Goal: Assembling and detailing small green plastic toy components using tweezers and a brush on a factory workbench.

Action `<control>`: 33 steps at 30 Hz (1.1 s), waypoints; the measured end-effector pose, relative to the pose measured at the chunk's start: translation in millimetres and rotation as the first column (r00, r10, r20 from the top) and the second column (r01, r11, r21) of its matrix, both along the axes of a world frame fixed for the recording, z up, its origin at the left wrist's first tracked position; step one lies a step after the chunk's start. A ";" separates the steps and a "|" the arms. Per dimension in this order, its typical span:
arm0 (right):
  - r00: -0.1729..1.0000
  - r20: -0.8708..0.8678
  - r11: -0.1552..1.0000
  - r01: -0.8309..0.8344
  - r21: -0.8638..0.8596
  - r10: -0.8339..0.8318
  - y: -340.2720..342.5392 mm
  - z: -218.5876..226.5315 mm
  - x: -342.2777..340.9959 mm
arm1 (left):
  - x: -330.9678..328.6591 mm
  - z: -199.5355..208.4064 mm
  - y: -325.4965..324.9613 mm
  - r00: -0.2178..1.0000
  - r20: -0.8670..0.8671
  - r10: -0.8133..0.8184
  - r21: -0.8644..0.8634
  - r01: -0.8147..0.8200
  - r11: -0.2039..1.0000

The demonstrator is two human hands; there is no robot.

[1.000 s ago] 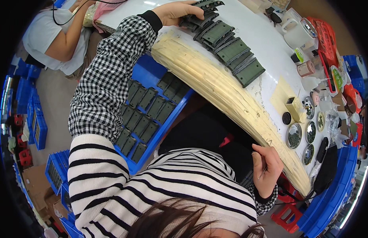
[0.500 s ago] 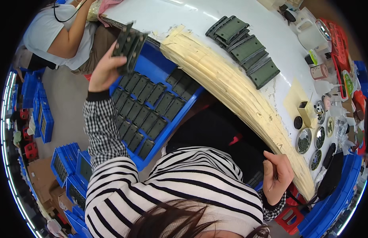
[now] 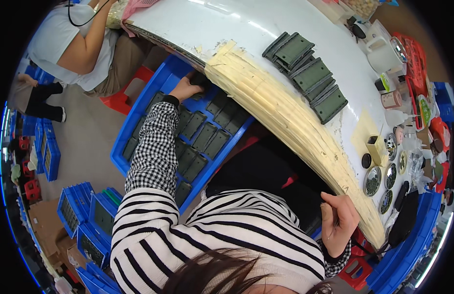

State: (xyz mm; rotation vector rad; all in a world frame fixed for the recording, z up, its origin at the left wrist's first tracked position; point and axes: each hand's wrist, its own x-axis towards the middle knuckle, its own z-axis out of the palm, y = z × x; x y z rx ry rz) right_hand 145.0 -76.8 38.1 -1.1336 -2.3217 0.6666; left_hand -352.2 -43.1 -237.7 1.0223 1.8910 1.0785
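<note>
Red packages point(image 3: 417, 68) – far right of the table point(image 3: 227, 24).

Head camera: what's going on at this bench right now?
A person sits at a white table whose near edge is wrapped in tape. The left hand reaches down into a blue bin beside the table, onto dark green flat parts laid in rows. The right hand rests by the table edge, pinching something thin. More green parts lie overlapping in a row on the table. Another person sits nearby.
</note>
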 end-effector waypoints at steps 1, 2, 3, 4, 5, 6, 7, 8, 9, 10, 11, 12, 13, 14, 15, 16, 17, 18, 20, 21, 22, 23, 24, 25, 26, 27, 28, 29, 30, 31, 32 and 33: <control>1.000 0.010 1.000 0.002 -0.010 -0.002 0.7 -1.4 -0.8 | -1.0 -6.0 0.2 0.996 -0.082 -0.021 0.006 0.022 1.000; 1.000 0.021 1.000 0.002 -0.021 -0.002 1.7 -2.3 -2.0 | -2.9 -11.4 1.3 0.973 -0.220 -0.063 0.004 0.066 0.998; 1.000 0.031 1.000 0.000 -0.031 0.001 3.1 -2.7 -3.3 | -1.9 -18.2 0.9 0.919 -0.392 -0.053 -0.016 0.050 0.999; 0.999 0.038 0.999 -0.013 -0.030 0.014 4.9 -2.6 -5.8 | 5.1 -14.7 2.4 0.833 -0.552 -0.045 -0.035 0.030 0.999; 0.999 0.044 0.999 -0.027 -0.030 0.028 6.9 -1.9 -8.4 | 11.0 -13.1 3.1 0.719 -0.694 -0.041 -0.052 0.007 0.999; 0.998 0.050 0.999 -0.040 -0.029 0.042 8.3 -1.7 -10.5 | 13.6 -20.3 2.3 0.580 -0.814 0.024 0.051 0.032 0.998; 0.998 0.042 0.999 -0.043 -0.032 0.045 9.2 -1.8 -12.5 | 17.7 -15.6 3.2 0.565 -0.825 -0.004 0.012 0.025 1.000; 0.998 0.033 0.999 -0.043 -0.033 0.044 9.4 -2.2 -13.9 | 24.2 -4.4 5.1 0.549 -0.835 -0.033 -0.025 0.022 0.999; 0.999 0.024 0.999 -0.041 -0.034 0.042 9.7 -2.7 -14.9 | 31.4 4.4 7.6 0.534 -0.843 -0.063 -0.062 0.019 0.998; 0.998 0.027 0.998 -0.047 -0.036 0.048 10.3 -2.1 -15.9 | 39.9 9.6 9.2 0.524 -0.847 -0.085 -0.123 -0.037 0.992; 0.998 0.031 0.998 -0.048 -0.040 0.049 10.6 -2.3 -16.5 | 49.4 13.1 12.9 0.516 -0.849 -0.111 -0.182 -0.088 0.979; 0.998 0.034 0.998 -0.047 -0.043 0.048 11.0 -2.2 -17.1 | 54.5 14.2 16.3 0.510 -0.849 -0.139 -0.240 -0.138 0.961; 0.998 0.037 0.998 -0.050 -0.045 0.052 11.0 -2.1 -17.8 | 55.7 7.3 17.4 0.464 -0.879 -0.108 -0.194 -0.143 0.971; 0.998 0.038 0.998 -0.050 -0.047 0.052 10.9 -2.4 -18.2 | 57.6 -4.4 19.9 0.415 -0.907 -0.075 -0.146 -0.142 0.979; 0.998 0.040 0.998 -0.050 -0.048 0.052 10.8 -2.8 -18.4 | 58.1 -15.2 22.4 0.366 -0.930 -0.041 -0.099 -0.139 0.985; 0.998 0.042 0.998 -0.046 -0.053 0.048 10.5 -3.2 -18.3 | 57.3 -16.6 23.6 0.369 -0.929 -0.036 -0.088 -0.125 0.988; 0.998 0.045 0.998 -0.041 -0.057 0.044 10.2 -3.7 -18.1 | 55.8 -17.9 24.0 0.388 -0.921 -0.041 -0.093 -0.117 0.989; 0.998 0.047 0.997 -0.038 -0.062 0.040 10.1 -3.7 -18.0 | 54.2 -19.2 24.0 0.407 -0.912 -0.046 -0.099 -0.110 0.989; 0.998 0.045 0.997 -0.040 -0.064 0.043 11.7 -5.7 -18.7 | 54.3 -10.8 19.8 0.416 -0.908 -0.046 -0.097 -0.103 0.990; 0.998 0.044 0.997 -0.042 -0.065 0.045 12.5 -6.7 -18.9 | 56.5 -6.7 16.3 0.424 -0.901 -0.093 -0.130 -0.060 0.990; 0.998 0.043 0.996 -0.052 -0.067 0.055 13.2 -6.5 -20.4 | 60.1 5.3 7.9 0.431 -0.892 -0.138 -0.163 -0.023 0.986; 0.997 0.040 0.996 -0.057 -0.069 0.060 14.1 -6.6 -21.0 | 63.5 15.2 2.0 0.434 -0.882 -0.185 -0.197 0.018 0.980; 0.997 0.037 0.995 -0.063 -0.072 0.066 14.9 -6.7 -21.8 | 66.0 21.5 -2.9 0.476 -0.859 -0.188 -0.214 0.000 0.977; 0.997 0.038 0.995 -0.064 -0.076 0.067 15.5 -7.2 -22.7 | 68.5 26.3 -6.7 0.517 -0.835 -0.189 -0.231 -0.017 0.973; 0.997 0.040 0.995 -0.066 -0.081 0.069 16.2 -7.7 -23.7 | 68.9 30.2 -8.6 0.557 -0.809 -0.189 -0.249 -0.033 0.968; 0.997 0.041 0.994 -0.067 -0.085 0.071 16.9 -8.1 -24.7 | 66.3 34.2 -9.0 0.588 -0.790 -0.172 -0.237 -0.034 0.971; 0.996 0.047 0.994 -0.067 -0.085 0.071 17.4 -8.0 -25.1 | 62.7 37.6 -10.6 0.619 -0.770 -0.155 -0.227 -0.038 0.973; 0.996 0.053 0.994 -0.066 -0.085 0.071 17.7 -7.9 -25.6 | 58.4 38.6 -12.3 0.648 -0.749 -0.138 -0.216 -0.042 0.976; 0.996 0.059 0.994 -0.065 -0.086 0.070 18.1 -8.1 -26.0 | 51.0 37.0 -13.4 0.694 -0.714 -0.095 -0.169 -0.039 0.985; 0.996 0.057 0.994 -0.065 -0.087 0.071 18.3 -7.9 -26.2 | 39.5 35.3 -14.7 0.737 -0.674 -0.049 -0.119 -0.044 0.992; 0.996 0.056 0.994 -0.063 -0.090 0.068 18.7 -7.8 -25.4 | 29.0 33.3 -14.0 0.777 -0.629 -0.007 -0.070 -0.048 0.996; 0.996 0.054 0.994 -0.061 -0.092 0.066 19.0 -7.7 -25.2 | 20.4 31.4 -12.3 0.764 -0.644 0.036 -0.070 -0.106 0.992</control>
